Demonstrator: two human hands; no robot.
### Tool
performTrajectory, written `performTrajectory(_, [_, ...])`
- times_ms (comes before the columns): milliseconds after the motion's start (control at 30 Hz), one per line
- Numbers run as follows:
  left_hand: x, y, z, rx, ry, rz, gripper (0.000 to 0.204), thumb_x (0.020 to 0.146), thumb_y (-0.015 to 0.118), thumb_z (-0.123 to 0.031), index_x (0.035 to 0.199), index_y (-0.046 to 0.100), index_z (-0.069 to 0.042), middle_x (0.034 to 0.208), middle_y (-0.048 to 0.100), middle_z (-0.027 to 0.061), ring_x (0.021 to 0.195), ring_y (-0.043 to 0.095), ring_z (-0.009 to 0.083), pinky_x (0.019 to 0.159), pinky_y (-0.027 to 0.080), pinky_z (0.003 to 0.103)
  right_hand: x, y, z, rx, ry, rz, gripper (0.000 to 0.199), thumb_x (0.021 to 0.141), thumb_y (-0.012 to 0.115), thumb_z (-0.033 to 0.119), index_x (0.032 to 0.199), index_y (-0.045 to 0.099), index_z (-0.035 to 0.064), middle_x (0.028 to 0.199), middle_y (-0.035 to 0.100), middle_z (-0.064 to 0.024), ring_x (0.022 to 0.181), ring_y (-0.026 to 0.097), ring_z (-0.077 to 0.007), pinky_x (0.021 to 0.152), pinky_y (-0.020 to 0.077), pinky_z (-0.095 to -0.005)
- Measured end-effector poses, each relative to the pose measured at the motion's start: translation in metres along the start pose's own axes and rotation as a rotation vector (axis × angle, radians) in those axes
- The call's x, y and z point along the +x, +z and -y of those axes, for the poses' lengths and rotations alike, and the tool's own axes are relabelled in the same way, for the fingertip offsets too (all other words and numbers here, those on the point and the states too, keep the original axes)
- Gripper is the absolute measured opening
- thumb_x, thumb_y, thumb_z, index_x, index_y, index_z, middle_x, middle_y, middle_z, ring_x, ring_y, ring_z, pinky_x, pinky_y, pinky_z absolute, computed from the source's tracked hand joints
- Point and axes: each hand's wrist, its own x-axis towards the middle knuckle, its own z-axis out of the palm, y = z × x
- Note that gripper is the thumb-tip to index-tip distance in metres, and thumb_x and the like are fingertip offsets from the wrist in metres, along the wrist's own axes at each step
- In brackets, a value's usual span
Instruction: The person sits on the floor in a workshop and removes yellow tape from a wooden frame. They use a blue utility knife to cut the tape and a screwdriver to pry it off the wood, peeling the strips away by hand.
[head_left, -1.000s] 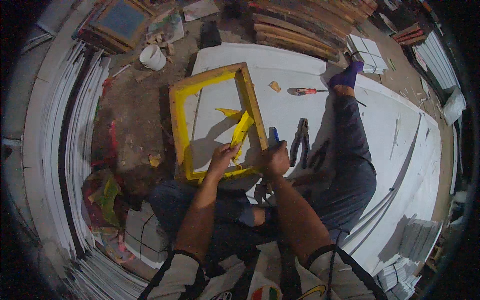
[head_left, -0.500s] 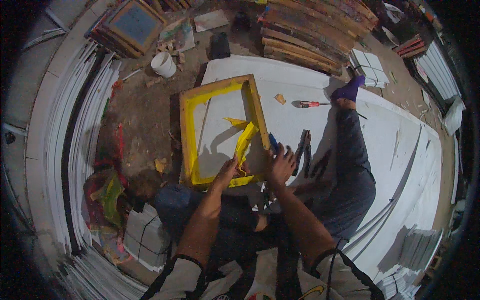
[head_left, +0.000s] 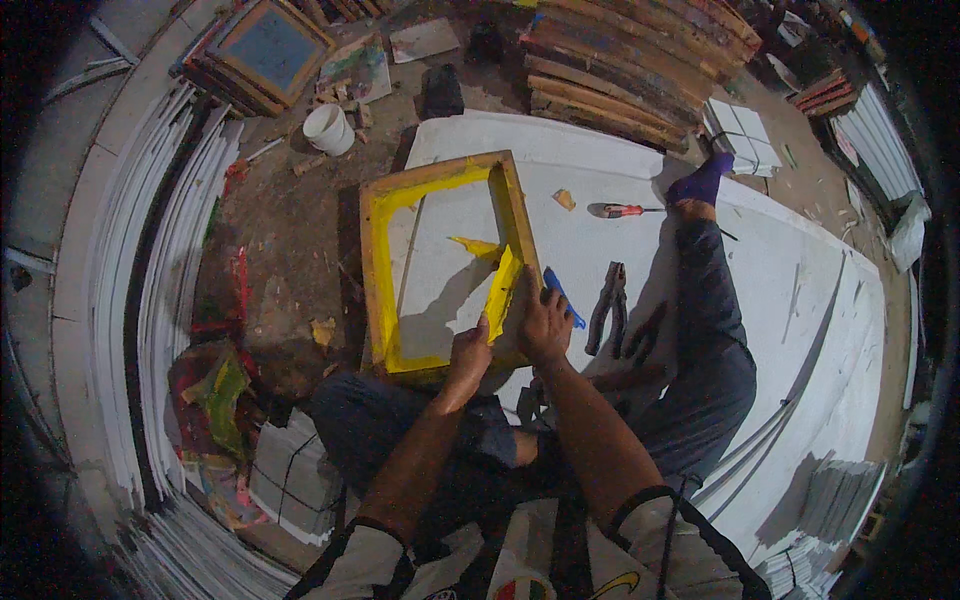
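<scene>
A wooden screen frame (head_left: 373,290) with yellow-stained inner edges is propped in front of me, its opening mostly bare. A loose strip of yellow mesh (head_left: 505,290) hangs along its right inner side, a torn corner pointing left. My left hand (head_left: 470,360) is closed on the strip's lower end. On the frame's right bar rests my right hand (head_left: 545,330), fingers curled round the wood. Right beside those fingers is a slim blue tool (head_left: 563,297), partly hidden by the hand; its exact kind is unclear.
Pliers (head_left: 607,308) and a red-handled screwdriver (head_left: 620,210) lie on the white sheet (head_left: 800,330) to the right. My outstretched leg (head_left: 705,290) crosses it. Stacked wooden frames (head_left: 620,70), a white bucket (head_left: 328,130) and bundled paper (head_left: 740,135) stand farther off.
My right hand has shifted left onto the frame's bar, leaving more of the blue tool showing. My left hand has moved slightly right, and the yellow strip has swung right with it.
</scene>
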Motion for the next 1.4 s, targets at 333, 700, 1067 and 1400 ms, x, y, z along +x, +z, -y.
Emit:
performTrajectory(333, [0.012,-0.129,-0.085,-0.075,-0.398,0.130,0.058,0.103,0.050,-0.051,0.085,0.067,0.001,0.068,0.057,0.0026,0.063,0.048,0.0124,0.059,0.042,0.037,0.000,-0.010,-0.004,-0.019,0.064,0.036,0.065,0.092,0.056,0.025,0.154,0.038,0.0237,0.145,0.047,-0.0231,0.132,0.047,-0.0421,0.103,0.0421,-0.0574])
performTrajectory(700, [0.030,-0.286,-0.116,-0.057,-0.161,-0.012,0.053,0.103,0.051,-0.050,0.088,0.067,-0.002,0.071,0.060,0.0033,0.057,0.053,0.0126,0.053,0.043,0.031,0.002,-0.018,-0.007,-0.057,0.074,0.072,0.077,0.093,0.054,0.028,0.161,0.018,0.0322,0.133,0.052,-0.0245,0.122,0.053,-0.0443,0.097,0.0441,-0.0594])
performTrajectory(1067, [0.115,-0.226,-0.140,0.120,0.183,-0.031,0.052,0.102,0.055,-0.044,0.083,0.069,0.003,0.065,0.064,0.0101,0.064,0.065,0.0214,0.060,0.049,0.040,0.008,0.013,-0.014,-0.143,-0.121,-0.300,0.071,0.090,0.065,0.035,0.154,0.038,0.0210,0.135,0.052,-0.0191,0.129,0.049,-0.0375,0.101,0.0426,-0.0569])
performTrajectory(1400, [0.107,-0.228,-0.075,-0.272,-0.040,-0.075,0.053,0.103,0.052,-0.049,0.097,0.069,0.001,0.077,0.067,0.0044,0.069,0.063,0.0153,0.066,0.050,0.036,-0.025,-0.005,0.167,0.547,-0.580,0.376,0.067,0.082,0.074,0.048,0.130,0.061,0.0031,0.142,0.052,-0.0202,0.136,0.043,-0.0388,0.115,0.0337,-0.0493])
